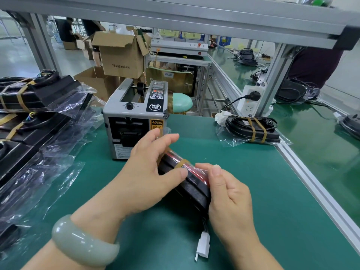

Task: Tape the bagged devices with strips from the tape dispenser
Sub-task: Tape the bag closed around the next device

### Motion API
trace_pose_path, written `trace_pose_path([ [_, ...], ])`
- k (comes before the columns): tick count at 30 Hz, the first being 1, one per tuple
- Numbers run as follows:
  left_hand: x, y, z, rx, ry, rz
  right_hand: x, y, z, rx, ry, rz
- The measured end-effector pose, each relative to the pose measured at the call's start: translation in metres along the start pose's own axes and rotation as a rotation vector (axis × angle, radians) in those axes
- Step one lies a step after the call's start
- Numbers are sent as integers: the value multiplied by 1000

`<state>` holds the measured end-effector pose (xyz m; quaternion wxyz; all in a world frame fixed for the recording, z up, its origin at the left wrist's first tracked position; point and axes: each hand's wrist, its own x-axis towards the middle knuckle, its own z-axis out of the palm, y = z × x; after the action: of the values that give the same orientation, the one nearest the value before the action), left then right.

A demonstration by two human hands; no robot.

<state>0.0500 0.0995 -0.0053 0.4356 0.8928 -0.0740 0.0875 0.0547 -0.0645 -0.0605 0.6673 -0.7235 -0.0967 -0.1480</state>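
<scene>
A black bagged device with a red strip along its top is held on edge above the green mat, in the middle of the view. My left hand grips its far end, thumb pressing near a brown tape strip wrapped over the bag. My right hand holds the near end, thumb on top. A white connector hangs from the device below my right hand. The grey tape dispenser stands just behind my hands.
Several bagged, taped black devices pile up at the left. One taped device lies at the back right near a socket block. An aluminium rail borders the mat on the right. Cardboard boxes stand behind.
</scene>
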Motion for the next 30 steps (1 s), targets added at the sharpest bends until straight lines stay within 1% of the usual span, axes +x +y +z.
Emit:
trace_pose_path([
  [2, -4, 0, 2, -22, 51, 13, -1, 1, 0, -4, 10, -4],
  [3, -6, 1, 4, 3, 30, 31, -1, 1, 0, 0, 8, -1],
  [5, -10, 2, 6, 139, -59, 79, 0, 1, -1, 13, -1, 13],
  [7, -11, 0, 8, 314, -109, 162, 2, 1, -2, 21, -8, 20],
  [10, -8, -2, 11, 418, -153, 203, 3, 1, -2, 40, -36, 41],
  [12, -5, -4, 11, 426, -124, 201, 5, 1, -3, 66, -45, 71],
  [17, 0, -3, 15, 351, -9, 248, 14, -2, -11, 188, -42, 195],
  [20, -2, -1, 18, 313, 9, 242, 13, -2, -11, 194, -11, 196],
  [22, -7, 0, 20, 235, 63, 212, 10, -1, -8, 136, 38, 146],
  [24, -15, 1, 22, 142, 217, 153, 7, 0, -4, 98, 94, 99],
  [26, -24, 1, 24, 80, 372, 46, 4, 0, -1, 58, 146, 54],
  [27, -27, 3, 26, 55, 390, -26, 3, -1, 0, 31, 170, 24],
  [30, -30, 7, 28, -14, 290, -169, 0, -1, 3, -49, 192, -66],
])
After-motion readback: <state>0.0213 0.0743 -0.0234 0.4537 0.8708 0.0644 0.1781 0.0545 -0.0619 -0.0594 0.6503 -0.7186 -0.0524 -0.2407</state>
